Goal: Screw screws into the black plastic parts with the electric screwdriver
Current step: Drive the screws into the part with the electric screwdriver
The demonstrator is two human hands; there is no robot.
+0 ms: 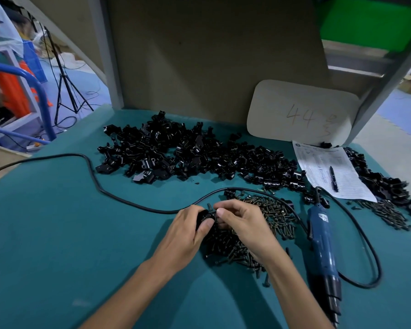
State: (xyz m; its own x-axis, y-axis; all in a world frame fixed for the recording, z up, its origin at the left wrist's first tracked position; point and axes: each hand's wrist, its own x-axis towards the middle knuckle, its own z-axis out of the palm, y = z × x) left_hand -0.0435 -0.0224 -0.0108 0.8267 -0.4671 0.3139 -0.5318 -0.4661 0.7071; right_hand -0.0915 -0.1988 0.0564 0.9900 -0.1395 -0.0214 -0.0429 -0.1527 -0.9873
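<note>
My left hand (188,231) grips a small black plastic part (205,216) just above the teal table. My right hand (242,224) pinches a screw (210,208) that stands at the top of that part. Both hands hover over a pile of dark screws (259,224). The blue electric screwdriver (322,248) lies on the table to the right of my right hand, nobody holding it. A large heap of black plastic parts (190,153) spreads across the table behind the hands.
The screwdriver's black cable (97,184) loops across the table's left and around its right side. A paper sheet with a pen (332,175) lies at right. More black parts and screws (387,193) sit far right. A beige board (299,110) leans against the back panel.
</note>
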